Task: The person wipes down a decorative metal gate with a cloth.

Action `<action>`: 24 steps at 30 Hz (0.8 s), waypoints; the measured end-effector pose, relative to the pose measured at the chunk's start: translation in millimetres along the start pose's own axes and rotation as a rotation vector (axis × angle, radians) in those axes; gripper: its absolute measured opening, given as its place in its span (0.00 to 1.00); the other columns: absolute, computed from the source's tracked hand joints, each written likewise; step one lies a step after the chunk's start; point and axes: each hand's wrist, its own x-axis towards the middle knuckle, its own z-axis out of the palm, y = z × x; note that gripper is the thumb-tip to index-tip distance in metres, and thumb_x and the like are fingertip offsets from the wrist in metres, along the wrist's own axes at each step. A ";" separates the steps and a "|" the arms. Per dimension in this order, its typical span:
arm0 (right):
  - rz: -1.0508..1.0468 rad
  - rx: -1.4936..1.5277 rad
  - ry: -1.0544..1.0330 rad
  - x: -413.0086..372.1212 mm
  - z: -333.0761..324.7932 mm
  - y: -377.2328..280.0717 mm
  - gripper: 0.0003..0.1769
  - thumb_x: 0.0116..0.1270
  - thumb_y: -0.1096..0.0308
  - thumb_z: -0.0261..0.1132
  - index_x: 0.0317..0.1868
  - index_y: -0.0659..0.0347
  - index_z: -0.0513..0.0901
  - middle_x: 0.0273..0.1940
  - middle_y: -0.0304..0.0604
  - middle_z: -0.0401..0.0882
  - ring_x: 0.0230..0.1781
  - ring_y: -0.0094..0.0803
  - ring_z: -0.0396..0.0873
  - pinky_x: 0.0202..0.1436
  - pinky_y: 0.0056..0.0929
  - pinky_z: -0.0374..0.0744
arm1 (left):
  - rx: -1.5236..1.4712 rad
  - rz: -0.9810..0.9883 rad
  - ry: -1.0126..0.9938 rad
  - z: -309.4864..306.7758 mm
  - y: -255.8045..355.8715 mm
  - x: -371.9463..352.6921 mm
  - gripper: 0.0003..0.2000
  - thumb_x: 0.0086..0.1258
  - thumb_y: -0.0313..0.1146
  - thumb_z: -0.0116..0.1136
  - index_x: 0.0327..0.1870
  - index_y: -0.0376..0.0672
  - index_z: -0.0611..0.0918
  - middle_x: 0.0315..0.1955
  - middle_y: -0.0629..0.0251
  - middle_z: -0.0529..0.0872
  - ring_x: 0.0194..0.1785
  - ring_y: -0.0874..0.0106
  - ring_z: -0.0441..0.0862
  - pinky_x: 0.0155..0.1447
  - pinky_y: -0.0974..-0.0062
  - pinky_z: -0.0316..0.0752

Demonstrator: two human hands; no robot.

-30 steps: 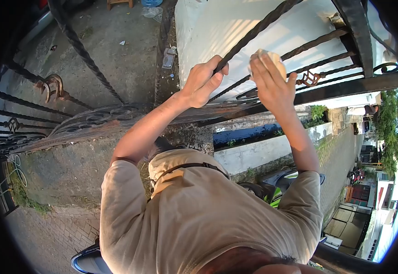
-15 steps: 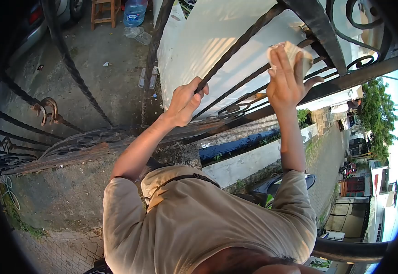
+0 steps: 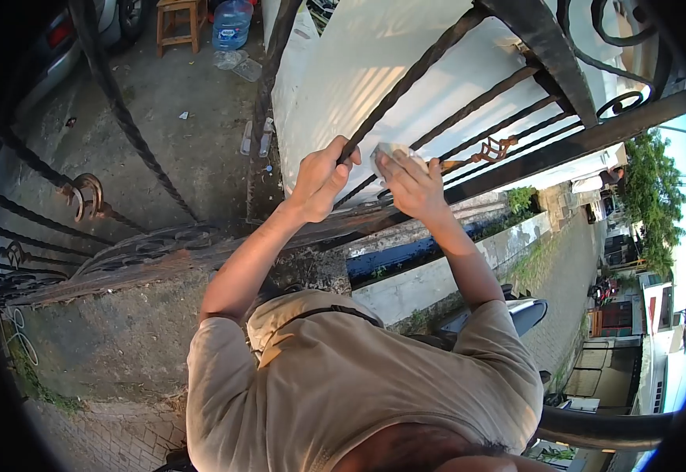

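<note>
Gripping a pale, creased pad (image 3: pixel 392 156), the right hand (image 3: pixel 415 187) bends its fingers over it, forearm slanting forward. Just left of this grip, the left hand (image 3: pixel 321 185) closes around a dark, twisted metal bar (image 3: pixel 406 82). Right of the pad sits a coppery, cage-shaped ornament (image 3: pixel 494 149); beyond spreads a smooth white panel (image 3: pixel 343 79).

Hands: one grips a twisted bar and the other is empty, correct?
Not quite: the other hand isn't empty. The head view shows a pale pad under its fingers. The first hand does grip a twisted bar.
</note>
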 end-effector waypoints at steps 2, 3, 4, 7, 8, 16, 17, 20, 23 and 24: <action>-0.072 0.056 -0.069 -0.2 -4.8 -0.5 0.18 0.59 0.56 0.64 0.51 0.45 0.82 0.54 0.20 0.79 0.54 0.15 0.75 0.40 0.37 0.73 | 0.016 -0.003 0.003 -3.7 1.3 2.5 0.39 0.66 0.72 0.26 0.36 0.38 0.73 0.17 0.64 0.68 0.21 0.69 0.68 0.29 0.71 0.61; -0.064 -0.011 0.003 15.5 -13.3 14.7 0.17 0.59 0.57 0.65 0.50 0.46 0.82 0.54 0.21 0.79 0.55 0.17 0.76 0.42 0.39 0.74 | 0.034 -0.011 -0.006 -5.0 0.5 2.9 0.38 0.67 0.72 0.26 0.36 0.38 0.73 0.17 0.64 0.68 0.21 0.68 0.68 0.29 0.71 0.61; -0.040 -0.080 0.059 30.8 -26.2 32.8 0.16 0.59 0.58 0.65 0.49 0.47 0.83 0.54 0.22 0.80 0.55 0.18 0.76 0.45 0.42 0.76 | 0.043 -0.027 -0.035 -2.9 0.2 1.4 0.38 0.67 0.72 0.26 0.36 0.38 0.73 0.17 0.63 0.68 0.21 0.68 0.68 0.29 0.71 0.61; 0.105 -0.276 0.215 77.8 -72.4 88.7 0.14 0.60 0.60 0.65 0.46 0.48 0.84 0.54 0.24 0.80 0.57 0.23 0.75 0.62 0.52 0.67 | 0.042 -0.015 -0.027 -1.0 -1.7 3.1 0.38 0.67 0.72 0.26 0.35 0.37 0.72 0.17 0.63 0.68 0.21 0.69 0.67 0.29 0.71 0.61; 0.126 -0.142 0.250 81.7 -76.4 93.7 0.11 0.64 0.63 0.61 0.44 0.51 0.85 0.54 0.27 0.81 0.59 0.29 0.75 0.67 0.56 0.56 | 0.032 -0.021 -0.014 -0.7 -1.4 2.5 0.39 0.66 0.72 0.26 0.35 0.37 0.72 0.17 0.63 0.68 0.21 0.69 0.67 0.29 0.71 0.61; -0.151 -0.105 0.166 60.7 -53.6 92.0 0.15 0.61 0.58 0.63 0.50 0.41 0.83 0.55 0.19 0.79 0.57 0.14 0.75 0.72 0.53 0.49 | 0.022 -0.024 -0.085 -6.3 2.5 4.0 0.38 0.66 0.72 0.29 0.34 0.37 0.71 0.19 0.64 0.67 0.22 0.71 0.66 0.28 0.71 0.59; -0.022 -0.130 0.309 83.4 -69.7 107.1 0.14 0.61 0.61 0.63 0.49 0.46 0.84 0.56 0.23 0.79 0.60 0.21 0.74 0.75 0.53 0.39 | -0.008 -0.026 -0.096 -6.9 2.5 4.7 0.36 0.66 0.71 0.32 0.33 0.38 0.70 0.17 0.66 0.65 0.21 0.72 0.65 0.27 0.72 0.58; 0.314 0.178 0.543 97.8 -66.6 102.6 0.15 0.64 0.71 0.60 0.50 0.61 0.84 0.61 0.45 0.76 0.70 0.42 0.64 0.75 0.54 0.40 | 0.000 -0.042 -0.092 -5.7 -2.8 4.0 0.35 0.66 0.71 0.33 0.33 0.39 0.70 0.16 0.67 0.64 0.20 0.73 0.64 0.26 0.73 0.57; 0.609 0.591 0.756 44.3 16.6 -6.2 0.20 0.74 0.70 0.50 0.60 0.74 0.72 0.62 0.65 0.68 0.69 0.55 0.62 0.73 0.53 0.51 | 0.021 -0.013 -0.071 -3.5 0.8 2.9 0.35 0.67 0.70 0.32 0.33 0.39 0.69 0.15 0.67 0.64 0.19 0.73 0.64 0.26 0.73 0.57; 0.890 0.818 0.645 20.3 35.5 -50.5 0.23 0.76 0.67 0.48 0.62 0.79 0.68 0.63 0.67 0.67 0.69 0.49 0.63 0.73 0.49 0.54 | 0.035 -0.015 -0.066 -4.9 2.7 4.1 0.35 0.67 0.70 0.32 0.33 0.39 0.69 0.16 0.67 0.64 0.19 0.73 0.64 0.26 0.73 0.58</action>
